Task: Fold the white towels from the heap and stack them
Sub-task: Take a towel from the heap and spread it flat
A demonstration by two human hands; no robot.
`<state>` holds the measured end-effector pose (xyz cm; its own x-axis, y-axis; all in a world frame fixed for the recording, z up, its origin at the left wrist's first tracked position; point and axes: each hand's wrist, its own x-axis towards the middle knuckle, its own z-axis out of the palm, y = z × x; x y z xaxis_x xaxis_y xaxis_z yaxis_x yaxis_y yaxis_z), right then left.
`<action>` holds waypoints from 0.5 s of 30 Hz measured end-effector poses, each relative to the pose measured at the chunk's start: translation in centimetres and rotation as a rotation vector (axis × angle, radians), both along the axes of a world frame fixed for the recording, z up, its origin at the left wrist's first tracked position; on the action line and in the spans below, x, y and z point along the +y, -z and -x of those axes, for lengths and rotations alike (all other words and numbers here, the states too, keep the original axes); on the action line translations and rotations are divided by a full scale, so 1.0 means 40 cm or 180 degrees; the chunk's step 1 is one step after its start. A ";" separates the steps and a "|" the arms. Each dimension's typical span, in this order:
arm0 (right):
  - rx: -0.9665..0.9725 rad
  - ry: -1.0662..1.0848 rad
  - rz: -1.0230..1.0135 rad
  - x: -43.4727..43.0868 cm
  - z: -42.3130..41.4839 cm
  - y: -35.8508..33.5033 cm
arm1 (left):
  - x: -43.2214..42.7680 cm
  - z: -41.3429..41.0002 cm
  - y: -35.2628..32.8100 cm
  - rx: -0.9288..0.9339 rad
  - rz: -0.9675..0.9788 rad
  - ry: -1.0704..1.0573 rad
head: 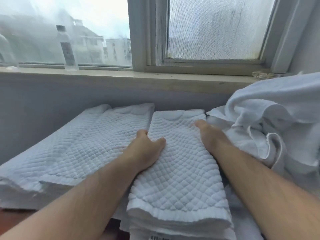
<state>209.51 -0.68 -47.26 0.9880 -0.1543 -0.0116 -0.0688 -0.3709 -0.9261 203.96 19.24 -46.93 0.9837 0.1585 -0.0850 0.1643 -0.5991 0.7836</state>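
Note:
A folded white quilted towel (pixel 180 179) lies lengthwise in the middle, on top of other folded layers. My left hand (pixel 147 149) grips its left edge, with the thumb on top and the fingers curled over the side. At the right edge my right hand (pixel 209 135) holds the towel; its thumb lies along the top and its fingers are hidden down the side. To the left lies a wider stack of folded quilted towels (pixel 78 144). The heap of loose white towels (pixel 270 122) rises at the right, touching my right forearm.
A wall and a window sill (pixel 121 77) run directly behind the towels. A clear bottle (pixel 67 47) stands on the sill at the left. A strip of reddish-brown surface (pixel 15 217) shows at the lower left.

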 end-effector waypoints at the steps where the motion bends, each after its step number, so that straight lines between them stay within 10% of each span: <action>1: -0.0059 -0.0040 0.0100 -0.006 0.018 -0.007 | -0.005 0.016 -0.004 0.0011 -0.0014 0.0069; 15: -0.0626 0.0352 0.0320 -0.043 0.389 0.092 | -0.029 0.288 0.070 -0.0983 -0.1797 0.0773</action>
<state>193.96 -2.40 -50.94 0.9467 -0.2522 0.2003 0.0640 -0.4622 -0.8845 192.43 18.09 -49.74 0.9628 -0.1318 0.2357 -0.2068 -0.9211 0.3299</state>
